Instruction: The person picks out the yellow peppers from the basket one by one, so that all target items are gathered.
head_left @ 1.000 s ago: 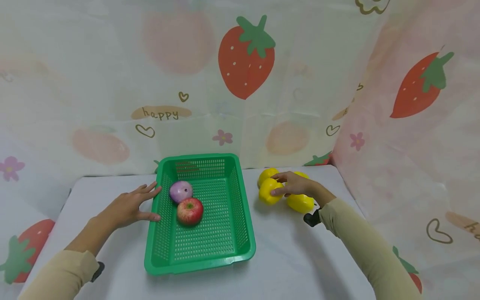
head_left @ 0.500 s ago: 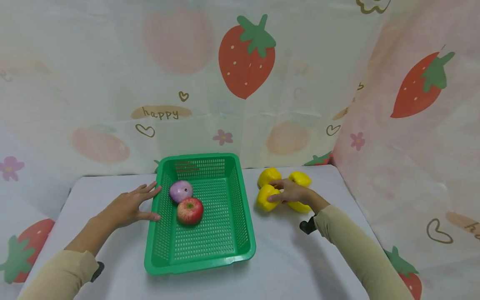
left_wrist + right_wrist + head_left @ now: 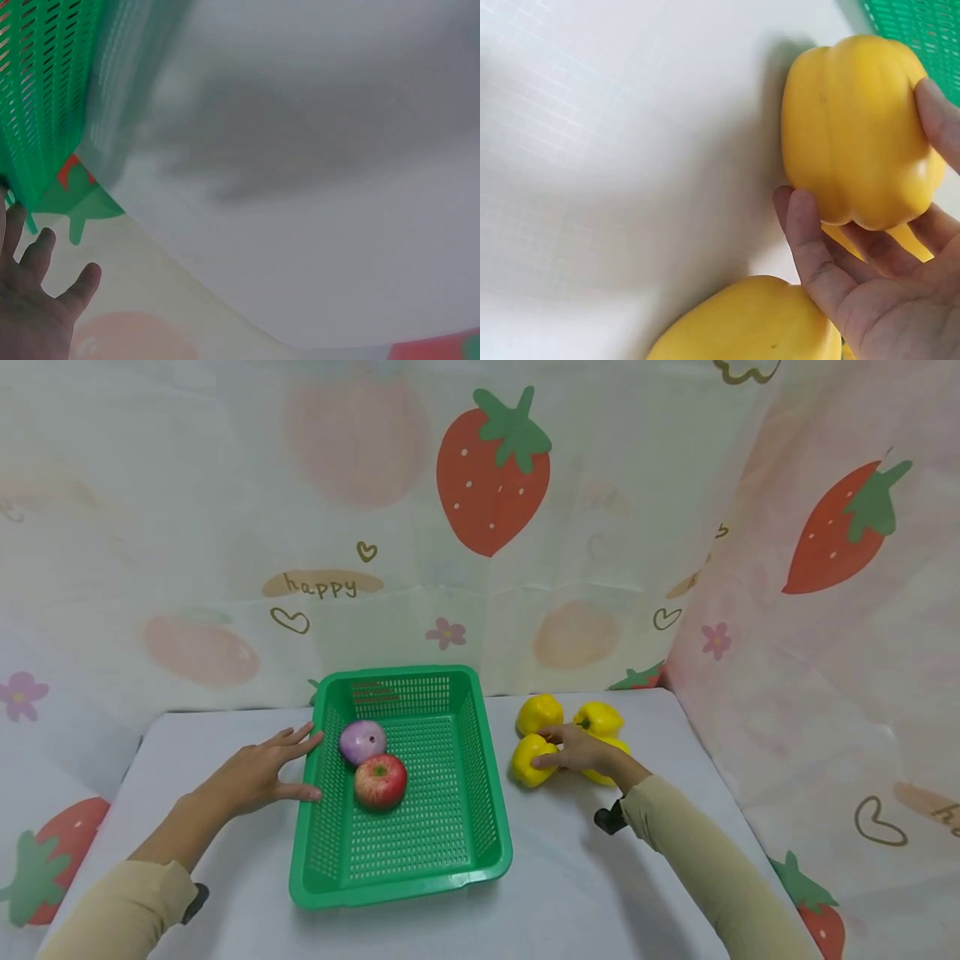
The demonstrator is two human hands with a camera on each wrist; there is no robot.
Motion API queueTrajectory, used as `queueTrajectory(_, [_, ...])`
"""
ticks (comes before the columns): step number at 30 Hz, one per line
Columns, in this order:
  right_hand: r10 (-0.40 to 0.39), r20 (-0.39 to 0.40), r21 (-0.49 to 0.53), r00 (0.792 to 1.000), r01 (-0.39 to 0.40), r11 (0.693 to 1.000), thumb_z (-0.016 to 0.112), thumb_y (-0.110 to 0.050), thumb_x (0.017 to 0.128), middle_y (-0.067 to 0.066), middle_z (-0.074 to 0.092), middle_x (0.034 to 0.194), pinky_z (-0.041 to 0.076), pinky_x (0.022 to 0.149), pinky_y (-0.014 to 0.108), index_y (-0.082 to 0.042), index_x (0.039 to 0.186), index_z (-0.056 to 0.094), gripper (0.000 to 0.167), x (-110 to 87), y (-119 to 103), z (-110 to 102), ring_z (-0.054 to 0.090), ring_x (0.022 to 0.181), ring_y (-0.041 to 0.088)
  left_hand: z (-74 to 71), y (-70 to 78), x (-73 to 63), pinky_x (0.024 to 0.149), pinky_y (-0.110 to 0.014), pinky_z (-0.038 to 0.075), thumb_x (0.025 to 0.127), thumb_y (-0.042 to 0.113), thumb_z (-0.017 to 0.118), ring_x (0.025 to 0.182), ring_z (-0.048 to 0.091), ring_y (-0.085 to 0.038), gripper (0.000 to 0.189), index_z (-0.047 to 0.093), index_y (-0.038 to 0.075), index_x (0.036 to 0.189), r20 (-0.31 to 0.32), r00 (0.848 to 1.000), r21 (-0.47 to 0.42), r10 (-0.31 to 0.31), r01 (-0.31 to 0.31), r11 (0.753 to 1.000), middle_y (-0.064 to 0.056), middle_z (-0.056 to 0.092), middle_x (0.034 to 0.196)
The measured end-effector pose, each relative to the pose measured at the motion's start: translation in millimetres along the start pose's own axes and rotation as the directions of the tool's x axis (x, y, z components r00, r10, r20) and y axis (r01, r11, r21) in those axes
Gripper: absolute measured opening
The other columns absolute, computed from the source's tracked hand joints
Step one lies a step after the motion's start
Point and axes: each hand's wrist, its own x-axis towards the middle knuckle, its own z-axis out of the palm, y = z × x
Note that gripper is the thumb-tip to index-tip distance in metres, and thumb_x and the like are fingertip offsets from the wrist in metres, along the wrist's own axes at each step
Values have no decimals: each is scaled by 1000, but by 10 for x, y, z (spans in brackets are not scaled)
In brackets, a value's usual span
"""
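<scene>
My right hand [image 3: 573,752] holds a yellow bell pepper [image 3: 531,762] just right of the green basket, thumb on one side and fingers on the other. Close up in the right wrist view, the same bell pepper [image 3: 859,135] sits between thumb and fingers of the right hand [image 3: 885,292]. More yellow bell peppers surround that hand: one [image 3: 538,714] behind, another [image 3: 600,718] at back right, and a third [image 3: 621,746] partly hidden under the wrist. With fingers spread, my left hand [image 3: 251,777] rests against the left rim of the green plastic basket [image 3: 498,827].
Inside the basket lie a purple round fruit or vegetable [image 3: 363,743] and a red apple [image 3: 381,782], touching each other toward the left side. A white cloth covers the table [image 3: 585,893]. Behind it hangs a strawberry-print sheet [image 3: 405,602], with another side of it at right.
My right hand has moved slightly left and nearer with the bell pepper, uncovering more of the peppers behind it. The left hand and the basket stay where they were.
</scene>
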Motion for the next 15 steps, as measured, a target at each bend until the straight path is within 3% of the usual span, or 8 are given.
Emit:
queueTrajectory(10, [28,54,25,998,-29,999,69,-32,95,19,49,139,51,94,48,-7,147,45,63,-79,-62,-104,55,107,28,-1,-7,14,99,-75,35,75,58,78,138,32,-54,98,43,3,149,1,1000,2,10,-10,1000,-24,32,157])
queueTrajectory(15, [35,78,29,996,-37,999,65,-34,97,22,48,143,49,100,52,-8,151,40,64,-155,-154,-233,55,117,34,-11,-24,10,100,-74,34,76,58,77,139,31,-53,99,42,3,150,8,1000,-1,2,-2,1000,-24,32,157])
